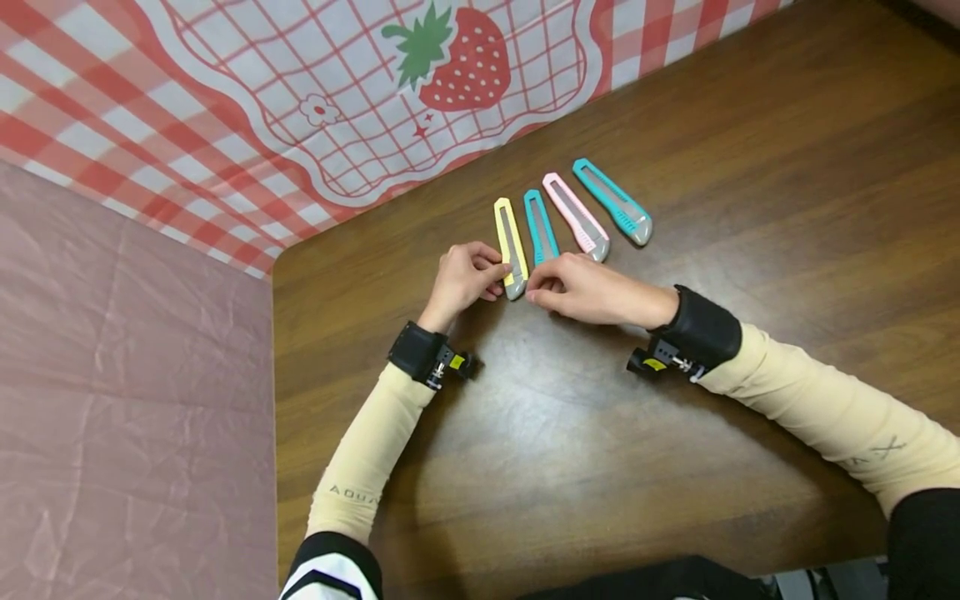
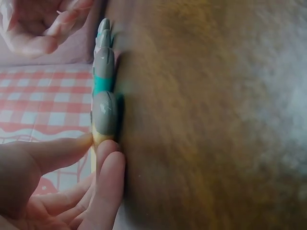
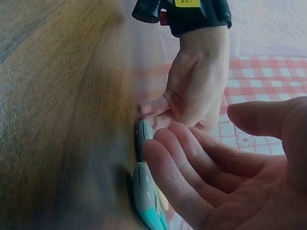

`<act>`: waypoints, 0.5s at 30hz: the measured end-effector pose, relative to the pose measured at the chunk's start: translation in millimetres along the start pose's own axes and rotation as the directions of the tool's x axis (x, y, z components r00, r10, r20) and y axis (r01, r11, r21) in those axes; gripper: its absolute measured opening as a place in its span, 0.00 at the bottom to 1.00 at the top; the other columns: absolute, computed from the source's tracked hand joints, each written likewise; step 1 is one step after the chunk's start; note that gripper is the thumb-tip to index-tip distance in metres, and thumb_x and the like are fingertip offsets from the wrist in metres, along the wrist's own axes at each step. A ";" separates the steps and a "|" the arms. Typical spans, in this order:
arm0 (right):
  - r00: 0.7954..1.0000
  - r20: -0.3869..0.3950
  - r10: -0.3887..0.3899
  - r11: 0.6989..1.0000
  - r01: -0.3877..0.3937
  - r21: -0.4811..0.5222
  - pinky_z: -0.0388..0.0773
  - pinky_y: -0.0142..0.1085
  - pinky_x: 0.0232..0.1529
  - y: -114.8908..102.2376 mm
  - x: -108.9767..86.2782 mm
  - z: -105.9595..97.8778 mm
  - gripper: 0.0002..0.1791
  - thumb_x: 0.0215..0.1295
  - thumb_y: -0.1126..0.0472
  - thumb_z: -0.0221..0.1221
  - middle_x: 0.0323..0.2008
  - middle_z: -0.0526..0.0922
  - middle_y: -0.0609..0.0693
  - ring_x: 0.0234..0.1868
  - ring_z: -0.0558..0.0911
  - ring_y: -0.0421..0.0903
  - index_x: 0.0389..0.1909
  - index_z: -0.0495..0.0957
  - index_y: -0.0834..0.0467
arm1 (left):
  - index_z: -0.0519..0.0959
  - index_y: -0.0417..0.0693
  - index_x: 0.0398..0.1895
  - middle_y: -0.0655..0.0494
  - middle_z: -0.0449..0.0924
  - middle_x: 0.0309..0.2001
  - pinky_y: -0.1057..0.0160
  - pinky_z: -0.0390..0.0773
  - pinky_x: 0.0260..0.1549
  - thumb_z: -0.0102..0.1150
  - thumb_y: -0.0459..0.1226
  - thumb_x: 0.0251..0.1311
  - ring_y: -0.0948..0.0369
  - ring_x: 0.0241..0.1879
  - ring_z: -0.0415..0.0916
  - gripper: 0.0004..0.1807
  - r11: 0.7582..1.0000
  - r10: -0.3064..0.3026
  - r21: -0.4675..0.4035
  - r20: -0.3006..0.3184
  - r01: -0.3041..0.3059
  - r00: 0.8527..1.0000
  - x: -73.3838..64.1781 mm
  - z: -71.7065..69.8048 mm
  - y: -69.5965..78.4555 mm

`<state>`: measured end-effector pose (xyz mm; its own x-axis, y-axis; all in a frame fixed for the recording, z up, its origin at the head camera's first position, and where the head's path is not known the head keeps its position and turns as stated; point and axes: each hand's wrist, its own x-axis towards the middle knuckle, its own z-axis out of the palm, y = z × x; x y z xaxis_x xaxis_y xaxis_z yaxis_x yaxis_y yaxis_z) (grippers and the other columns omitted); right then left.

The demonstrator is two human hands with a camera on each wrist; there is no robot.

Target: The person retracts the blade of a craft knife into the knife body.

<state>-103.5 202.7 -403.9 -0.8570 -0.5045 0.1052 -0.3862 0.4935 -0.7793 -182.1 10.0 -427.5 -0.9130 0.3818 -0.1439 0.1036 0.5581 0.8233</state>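
Observation:
A yellow box cutter with a grey end cap lies on the table, leftmost in a fanned row. My left hand pinches its lower end between thumb and fingers; in the left wrist view the grey cap pokes out past the fingertips. Beside it lies a teal box cutter, its lower end covered by my right hand in the head view. The right wrist view shows that hand with thumb and loosely bent fingers apart, nothing between them. A pink box cutter and another teal box cutter continue the row rightward.
The brown wooden table carries the row near its back edge. A red-and-white checked cloth with a strawberry print hangs behind it. Pinkish fabric borders the table's left side.

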 end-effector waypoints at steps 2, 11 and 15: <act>1.000 0.001 0.001 1.000 -0.001 -0.003 0.73 0.36 0.22 0.2 0.1 0.1 0.08 0.63 0.62 0.56 0.22 0.78 0.48 0.22 0.73 0.41 0.37 0.80 0.62 | 0.76 0.37 0.34 0.45 0.82 0.23 0.62 0.84 0.14 0.65 0.35 0.53 0.57 0.17 0.78 0.11 1.000 0.012 0.007 -0.008 -0.012 1.000 0.2 0.7 -0.4; 1.000 0.009 0.005 1.000 -0.005 -0.018 0.71 0.36 0.22 2.3 0.8 1.8 0.07 0.63 0.62 0.56 0.22 0.77 0.47 0.22 0.72 0.41 0.36 0.80 0.61 | 0.73 0.37 0.46 0.45 0.82 0.24 0.62 0.84 0.14 0.65 0.34 0.54 0.58 0.16 0.78 0.18 1.000 0.010 0.012 -0.016 -0.010 1.000 0.3 1.2 -2.2; 1.000 0.014 0.008 1.000 -0.007 -0.017 0.71 0.37 0.22 3.2 1.0 2.2 0.07 0.64 0.62 0.56 0.23 0.78 0.47 0.22 0.72 0.41 0.36 0.80 0.61 | 0.74 0.38 0.46 0.46 0.82 0.24 0.62 0.84 0.14 0.65 0.34 0.54 0.58 0.16 0.78 0.17 1.000 0.007 0.012 -0.013 -0.007 1.000 0.2 1.2 -3.2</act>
<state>-104.9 202.2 -407.7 -0.8552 -0.5102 0.0908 -0.3857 0.5095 -0.7692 -182.1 9.2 -430.8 -0.9174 0.3760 -0.1307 0.1147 0.5641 0.8177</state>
